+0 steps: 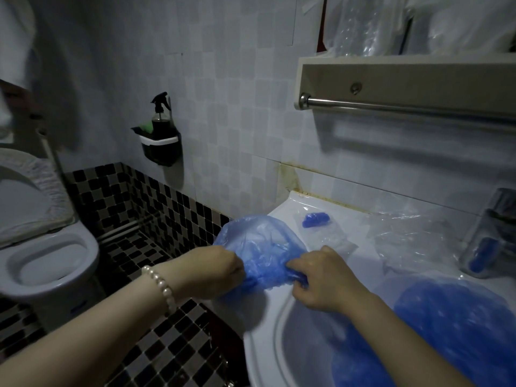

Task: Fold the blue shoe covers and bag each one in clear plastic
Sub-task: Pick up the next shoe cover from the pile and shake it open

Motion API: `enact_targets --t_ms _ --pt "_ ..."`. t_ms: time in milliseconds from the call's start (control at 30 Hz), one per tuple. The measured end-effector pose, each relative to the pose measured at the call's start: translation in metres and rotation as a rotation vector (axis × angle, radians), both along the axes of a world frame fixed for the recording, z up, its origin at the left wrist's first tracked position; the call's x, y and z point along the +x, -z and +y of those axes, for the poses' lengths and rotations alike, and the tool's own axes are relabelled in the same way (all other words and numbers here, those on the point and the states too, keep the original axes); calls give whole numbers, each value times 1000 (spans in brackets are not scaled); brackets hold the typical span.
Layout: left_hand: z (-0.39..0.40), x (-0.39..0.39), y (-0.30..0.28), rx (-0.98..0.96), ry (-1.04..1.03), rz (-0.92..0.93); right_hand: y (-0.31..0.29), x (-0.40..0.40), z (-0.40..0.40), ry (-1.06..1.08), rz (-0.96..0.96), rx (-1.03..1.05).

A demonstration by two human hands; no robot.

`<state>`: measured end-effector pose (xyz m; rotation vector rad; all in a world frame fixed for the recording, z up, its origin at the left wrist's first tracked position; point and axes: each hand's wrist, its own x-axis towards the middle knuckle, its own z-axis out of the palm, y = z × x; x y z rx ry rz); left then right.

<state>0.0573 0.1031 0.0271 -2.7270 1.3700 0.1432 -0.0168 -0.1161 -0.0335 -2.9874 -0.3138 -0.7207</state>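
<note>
A crumpled blue shoe cover [259, 247] is stretched between both my hands over the left rim of the white sink [268, 344]. My left hand [215, 270], with a pearl bracelet on the wrist, grips its left end. My right hand [321, 277] pinches its right end. A folded blue shoe cover inside a clear plastic bag [315, 220] lies at the back of the sink ledge. More clear plastic bags [413, 241] lie to the right. A pile of blue shoe covers [452, 325] fills the right of the basin.
A toilet [47, 263] stands at the left over a checkered floor. A spray bottle in a black wall holder [160, 135] hangs on the tiled wall. A shelf with a metal towel bar [405, 106] juts out above the sink. A glass [485, 241] holding something blue stands at the right.
</note>
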Motion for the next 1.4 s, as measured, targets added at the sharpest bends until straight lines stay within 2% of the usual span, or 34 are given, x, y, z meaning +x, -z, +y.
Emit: enact_targets --t_ms 100,167,233,333,400,500,567,733,833,1000,1100,1200,1333,1400 --pt "-7 -2 -8 -230 -50 -193 -12 -1 5 -23 -92 74" --pt "-13 -4 -11 -474 -40 -270 -23 -2 8 -30 -278 180" --pt "-18 -4 -9 -640 -13 -345 -34 -2 12 17 -501 321" --pt "-28 3 8 -650 -4 -397 -53 1 24 81 -666 564" --pt "-37 9 22 -624 -2 -390 -65 3 32 143 -594 640" --pt "-51 8 30 -610 50 -349 -69 9 35 276 -212 716" --pt "-58 3 36 -571 91 -347 -62 11 33 310 -68 785" --pt "-64 4 54 -621 113 -268 -54 11 30 311 -232 869" --pt "-65 9 61 -650 108 -270 -47 15 42 288 -206 785" --pt "-55 11 76 -566 153 -343 -17 34 60 360 63 463" --pt "-47 19 79 -540 96 -371 -7 48 64 389 76 297" --pt "-42 23 73 -388 25 -341 0 60 70 404 56 233" --pt "-33 28 79 -275 -37 -182 10 64 69 358 277 163" --pt "-30 29 84 -290 -62 -183 12 61 60 345 328 143"
